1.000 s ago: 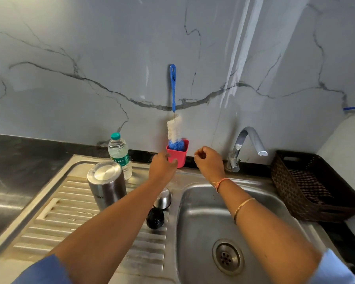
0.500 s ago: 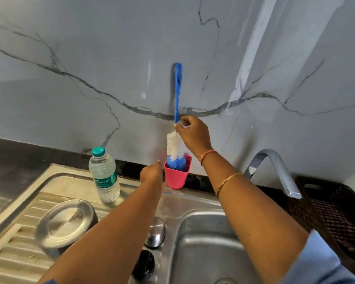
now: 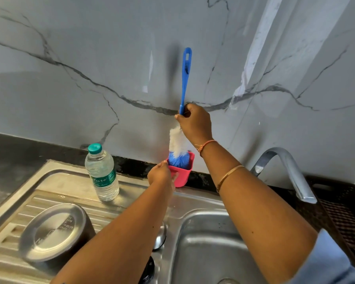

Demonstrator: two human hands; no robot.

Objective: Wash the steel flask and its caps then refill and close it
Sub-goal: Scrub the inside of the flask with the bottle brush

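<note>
Nearest the camera, the steel flask (image 3: 55,232) stood on the draining board (image 3: 14,203), left of the sink basin (image 3: 213,253), a flat steel end facing up; its mouth could not be seen. Two caps lay between flask and basin, partly hidden under the left forearm: a steel cap (image 3: 159,236) and a black cap (image 3: 149,267). None of these was being touched.

Farther back, the left hand (image 3: 161,177) had closed on the near wall of the red cup (image 3: 182,175), thumb at the rim. A second before, it only hovered in front of the cup.

Beyond that, the right hand (image 3: 195,124) had risen from empty air to the bottle brush (image 3: 185,78), its fingers curled round the foot of the blue handle, just above the white bristles. The blue bristle tip still sat inside the cup. A water bottle (image 3: 101,173) stood to the left and the tap (image 3: 285,171) to the right, against the marble wall (image 3: 90,58).

Assessment: washing had not begun. The tool was secured and the cup steadied, so the brush was ready to be drawn out.
</note>
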